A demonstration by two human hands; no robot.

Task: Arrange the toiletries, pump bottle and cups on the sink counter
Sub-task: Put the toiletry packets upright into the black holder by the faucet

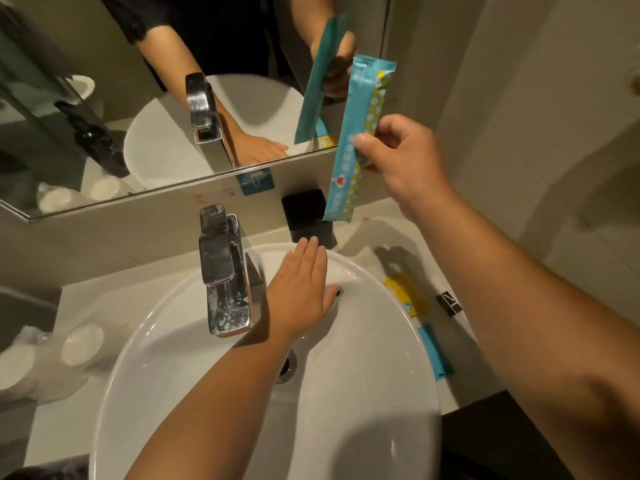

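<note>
My right hand [398, 157] pinches a long teal toiletry packet [360, 140] and holds it upright above the black square holder [306, 211] at the back of the counter. My left hand [298, 292] lies flat, fingers together, on the far rim of the white basin [363, 410], holding nothing. A yellow packet [405, 294], a blue packet [434, 351] and a small black-and-white sachet [448, 303] lie on the counter right of the basin. Two white cups [81, 344] wrapped in clear plastic stand on the left counter. The black pump bottle shows only as a reflection in the mirror.
A chrome faucet [221, 268] rises behind the basin just left of my left hand. The mirror [104, 98] covers the wall above a low backsplash. A beige wall closes the right side. The drain [289, 367] sits in the basin's middle.
</note>
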